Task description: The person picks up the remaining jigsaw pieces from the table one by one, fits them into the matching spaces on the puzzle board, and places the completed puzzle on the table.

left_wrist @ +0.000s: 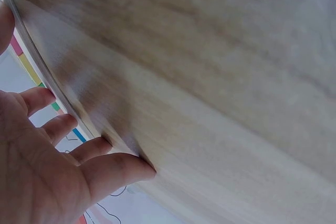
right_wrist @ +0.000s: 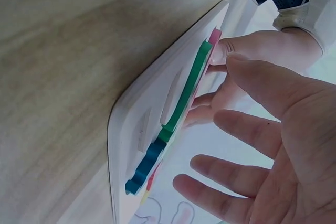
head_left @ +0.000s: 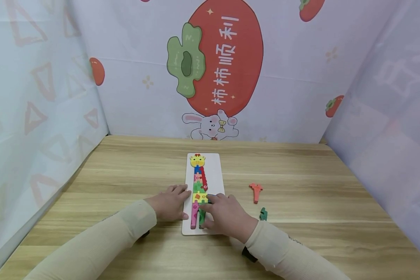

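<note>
A white puzzle board point(head_left: 214, 171) lies on the table, with a giraffe of interlocking coloured pieces on it: a yellow head point(head_left: 197, 160), a red mane piece, and pink point(head_left: 194, 216) and green legs. My left hand point(head_left: 169, 203) rests along the board's left edge, its fingertips and thumb touching the rim. Over the lower right of the giraffe is my right hand point(head_left: 229, 217), fingers spread and loosely bent above the green leg point(right_wrist: 189, 85) and a dark blue piece point(right_wrist: 144, 169). It grips no piece; whether its fingertips touch any piece is unclear.
To the right of the board lie a loose orange-red piece point(head_left: 256, 192) and a dark green piece point(head_left: 263, 214), the latter close to the right forearm. A printed cloth point(head_left: 133, 101) hangs behind the wooden table point(head_left: 301, 175), with more cloth at both sides.
</note>
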